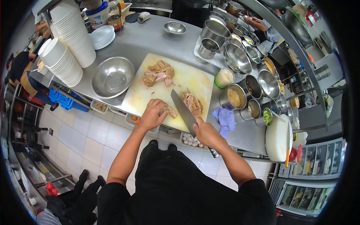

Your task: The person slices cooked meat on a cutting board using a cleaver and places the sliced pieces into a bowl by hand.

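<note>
A white cutting board lies on the steel counter in front of me. My right hand grips a large kitchen knife, its blade angled up and left over the board. With curled fingers, my left hand touches a small piece of cooked meat just left of the blade. Sliced meat is heaped to the right of the knife. Farther up the board sits a larger pile of meat chunks. The left fingertips are partly hidden.
A steel bowl stands left of the board, near stacks of white containers. To the right are a purple cloth, a pot of shredded food and several metal pots. A small bowl sits farther back. Other people stand nearby.
</note>
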Demonstrator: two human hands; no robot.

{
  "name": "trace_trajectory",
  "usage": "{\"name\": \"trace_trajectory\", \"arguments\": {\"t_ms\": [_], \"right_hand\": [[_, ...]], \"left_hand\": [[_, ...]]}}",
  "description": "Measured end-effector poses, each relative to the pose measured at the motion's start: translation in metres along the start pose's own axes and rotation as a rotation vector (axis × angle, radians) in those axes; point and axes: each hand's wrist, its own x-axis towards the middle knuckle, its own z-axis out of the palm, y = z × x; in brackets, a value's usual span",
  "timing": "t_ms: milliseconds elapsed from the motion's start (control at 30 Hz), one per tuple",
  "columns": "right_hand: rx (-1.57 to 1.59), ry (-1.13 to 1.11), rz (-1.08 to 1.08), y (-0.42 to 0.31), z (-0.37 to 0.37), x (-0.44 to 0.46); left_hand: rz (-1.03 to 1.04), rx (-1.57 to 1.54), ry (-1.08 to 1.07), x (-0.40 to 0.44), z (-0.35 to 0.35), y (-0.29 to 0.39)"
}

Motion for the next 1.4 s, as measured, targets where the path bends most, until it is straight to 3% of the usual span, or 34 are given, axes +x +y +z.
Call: {"name": "trace_trajectory", "arguments": {"t_ms": [200,367,567,767,900,1167,1233,1400], "right_hand": [[-0.126,0.022,-0.076,0.001,0.000,-0.008],[-0.211,-0.118,-0.035,-0.016,-0.015,-0.016],[-0.138,-0.057,-0.064,0.004,0.026,0.017],[-0.158,-0.106,-0.027,-0.026,-0.012,-0.005],[-0.159,-0.154,-0.028,-0.019,0.005,0.002],[-0.025,-0.049,-0.121,0.014,0.019,0.025],[-0.023,-0.034,-0.080,0.000,0.008,0.013],[-0.038,0.014,-0.070,-0.013,0.005,-0.005]], "left_hand": [[-0.044,0.085,-0.066,-0.002,0.018,-0.002],[-0.059,0.110,-0.052,-0.003,0.020,0.000],[-0.026,0.069,-0.046,-0.008,0.021,-0.005],[-0.009,0.052,0.011,-0.009,0.021,-0.004],[-0.004,0.056,-0.001,-0.009,0.022,-0.005],[0.014,0.034,-0.038,-0.009,0.021,-0.013],[-0.101,-0.050,-0.021,-0.011,0.018,-0.011],[-0.081,-0.118,-0.069,-0.013,-0.029,0.001]]}}
